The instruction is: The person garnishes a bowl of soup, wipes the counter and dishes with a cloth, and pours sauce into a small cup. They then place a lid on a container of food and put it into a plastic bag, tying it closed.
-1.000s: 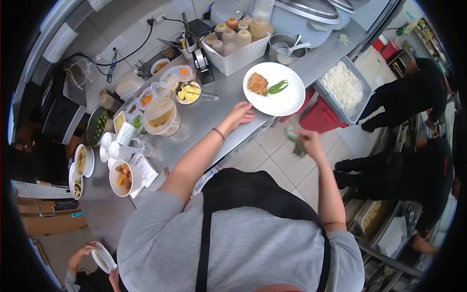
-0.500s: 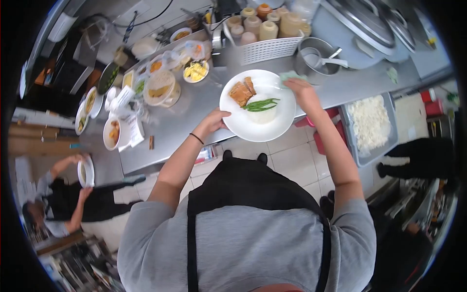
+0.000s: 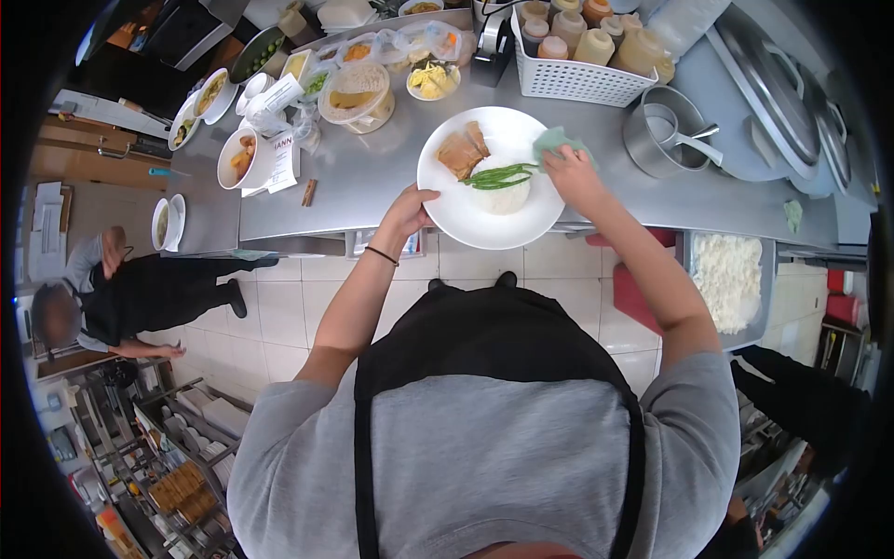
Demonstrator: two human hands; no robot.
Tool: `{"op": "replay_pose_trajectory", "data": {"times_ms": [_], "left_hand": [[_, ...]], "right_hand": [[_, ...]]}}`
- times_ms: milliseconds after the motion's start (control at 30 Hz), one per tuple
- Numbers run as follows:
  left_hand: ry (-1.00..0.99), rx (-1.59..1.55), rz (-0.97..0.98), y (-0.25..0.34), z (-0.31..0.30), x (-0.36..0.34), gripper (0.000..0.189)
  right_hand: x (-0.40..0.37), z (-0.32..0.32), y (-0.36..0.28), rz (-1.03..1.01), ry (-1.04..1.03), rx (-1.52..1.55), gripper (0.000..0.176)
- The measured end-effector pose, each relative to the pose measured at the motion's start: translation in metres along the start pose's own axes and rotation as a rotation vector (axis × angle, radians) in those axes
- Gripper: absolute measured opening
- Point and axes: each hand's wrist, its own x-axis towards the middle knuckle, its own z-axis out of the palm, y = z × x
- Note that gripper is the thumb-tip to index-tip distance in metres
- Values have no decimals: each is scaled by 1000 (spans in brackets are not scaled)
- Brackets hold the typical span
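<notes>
A white round plate (image 3: 452,214) is held at the counter's front edge. My left hand (image 3: 407,211) grips its left rim, thumb on top. My right hand (image 3: 573,175) is closed on a pale green cloth (image 3: 551,140), which touches the plate's upper right rim. Browned pieces of what looks like fish or meat (image 3: 458,156) lie at the plate's upper left. Green beans (image 3: 501,177) rest beside and partly over a white mound (image 3: 507,198) that looks like rice. The plate hides the fingers beneath its left edge.
On the steel counter (image 3: 354,186) stand a white basket (image 3: 582,82) of squeeze bottles, a metal pot (image 3: 638,154), a lidded tub (image 3: 358,104) and several food bowls. A tub of rice (image 3: 726,284) sits lower right. A co-worker (image 3: 140,298) stands at left.
My view has shifted, so the counter sits differently in frame. My right hand and the cloth have moved slightly along the plate's rim. The co-worker's bowl now rests on the counter, hands off it.
</notes>
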Motion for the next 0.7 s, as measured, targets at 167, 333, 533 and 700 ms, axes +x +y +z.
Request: {"op": "replay_pose_trajectory", "data": {"times_ms": [167,333,533,700], "left_hand": [[-12,-46,-28,-5,-3,3,40],[-20,-62,-29,-10,-2,6,40],[-179,-29,-13,-9,2,-1,45],[-151,-47,-16,-11,-7,7,43]], "right_hand": [[-26,-29,-69,269,-164,-103,17],[-16,-76,-139,424,-310,414,22],[2,-100,-161,492,-39,1262,35],[48,-46,-213,533,108,610,34]]}}
